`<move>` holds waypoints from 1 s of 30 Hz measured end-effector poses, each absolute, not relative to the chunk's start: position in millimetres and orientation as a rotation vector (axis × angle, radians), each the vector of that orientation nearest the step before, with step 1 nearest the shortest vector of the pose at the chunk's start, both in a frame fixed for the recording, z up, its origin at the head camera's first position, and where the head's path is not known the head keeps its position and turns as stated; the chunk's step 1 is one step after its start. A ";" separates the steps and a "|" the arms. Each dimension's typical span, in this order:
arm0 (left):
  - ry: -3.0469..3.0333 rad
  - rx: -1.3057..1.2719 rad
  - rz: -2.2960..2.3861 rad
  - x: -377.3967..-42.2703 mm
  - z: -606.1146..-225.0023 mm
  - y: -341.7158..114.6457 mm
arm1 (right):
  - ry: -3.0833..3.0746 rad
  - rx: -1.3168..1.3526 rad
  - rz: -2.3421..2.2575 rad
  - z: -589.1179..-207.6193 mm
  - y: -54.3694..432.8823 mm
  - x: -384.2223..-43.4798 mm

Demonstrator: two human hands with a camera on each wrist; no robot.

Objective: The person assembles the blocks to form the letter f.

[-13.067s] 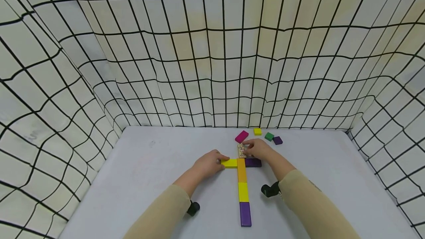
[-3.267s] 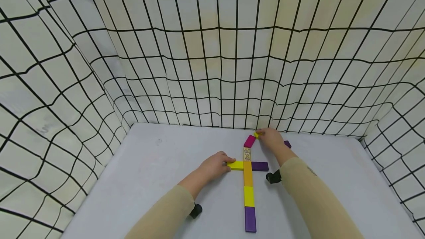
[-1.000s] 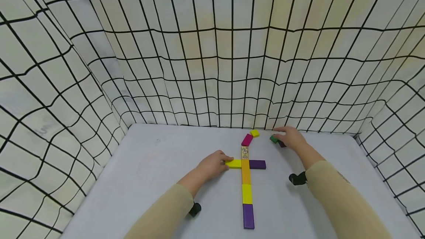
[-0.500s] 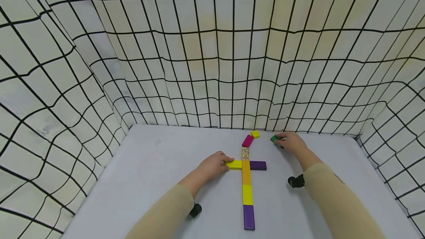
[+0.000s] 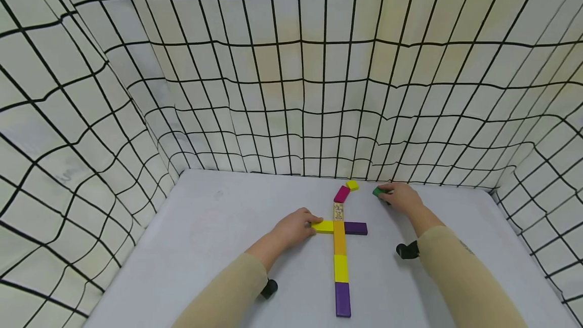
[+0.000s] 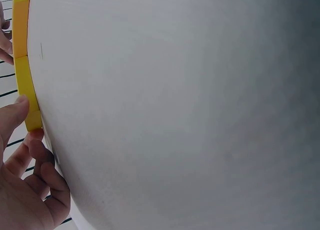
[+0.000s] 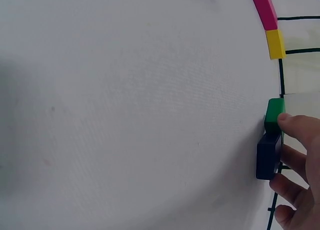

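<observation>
Flat coloured blocks form a cross: orange (image 5: 339, 238), yellow (image 5: 340, 268) and purple (image 5: 343, 299) blocks down the stem, with a purple block (image 5: 357, 228) as right arm. My left hand (image 5: 290, 228) pinches the outer end of the yellow left-arm block (image 5: 325, 227) between thumb and finger. Above the orange block lie a patterned beige block (image 5: 338, 211), a slanted pink block (image 5: 341, 194) and a small yellow block (image 5: 352, 185). Farther right, my right hand (image 5: 403, 198) pinches a green block (image 5: 377, 192). A dark purple block (image 7: 268, 157) touches it, partly behind my fingers.
The blocks lie on a white table (image 5: 227, 237). Black netting (image 5: 296, 110) over pale walls rises behind its far edge and along both sides. A small black camera (image 5: 407, 250) sits at my right wrist, another black camera (image 5: 269, 288) at my left.
My right hand has gone from the small yellow block rightward to the green one, letting the yellow lie by the pink block. Earlier the pink block joined the patterned one. My left hand stays put.
</observation>
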State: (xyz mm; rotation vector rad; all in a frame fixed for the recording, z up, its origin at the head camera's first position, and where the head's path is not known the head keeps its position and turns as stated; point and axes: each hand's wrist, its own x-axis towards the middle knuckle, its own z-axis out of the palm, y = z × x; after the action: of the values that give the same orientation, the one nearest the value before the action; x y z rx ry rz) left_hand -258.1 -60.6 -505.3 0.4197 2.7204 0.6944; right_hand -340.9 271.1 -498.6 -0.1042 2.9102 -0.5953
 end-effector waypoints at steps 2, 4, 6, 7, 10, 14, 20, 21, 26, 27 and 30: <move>2.724 0.425 0.686 -258.0 -504.5 -60.4 | 2.908 -0.113 -0.592 -499.1 272.0 -341.5; 2.723 0.429 0.686 -257.8 -503.4 -60.2 | 2.908 -0.116 -0.589 -499.3 272.6 -342.0; 2.722 0.434 0.686 -257.5 -502.2 -60.0 | 2.910 -0.119 -0.582 -499.6 272.8 -342.5; 2.721 0.435 0.686 -257.4 -501.4 -59.8 | 2.911 -0.119 -0.580 -499.6 272.5 -342.7; 2.716 0.430 0.690 -257.0 -500.1 -59.7 | 2.915 -0.124 -0.565 -499.6 270.8 -343.7; 2.712 0.423 0.692 -256.8 -500.6 -60.3 | 2.922 -0.129 -0.523 -498.1 266.5 -344.8; 2.708 0.415 0.712 -256.7 -501.9 -61.1 | 2.940 -0.161 -0.404 -491.9 256.7 -344.9; 2.708 0.415 0.712 -256.6 -501.6 -61.0 | 2.947 -0.168 -0.380 -491.7 255.3 -345.2; 2.711 0.422 0.705 -256.0 -500.0 -60.4 | 2.979 -0.182 -0.316 -491.8 247.3 -347.3; 2.711 0.425 0.703 -256.1 -500.2 -60.2 | 2.981 -0.177 -0.313 -491.8 245.6 -347.7; 2.711 0.432 0.698 -256.4 -500.5 -61.1 | 2.983 -0.173 -0.318 -491.8 239.5 -349.2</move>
State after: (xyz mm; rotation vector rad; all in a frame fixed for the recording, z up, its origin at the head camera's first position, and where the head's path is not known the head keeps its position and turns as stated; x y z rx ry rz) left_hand -256.4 -61.1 -500.5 0.4321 2.7111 0.6982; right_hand -349.2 239.5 -491.8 -0.1733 2.9835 -0.3181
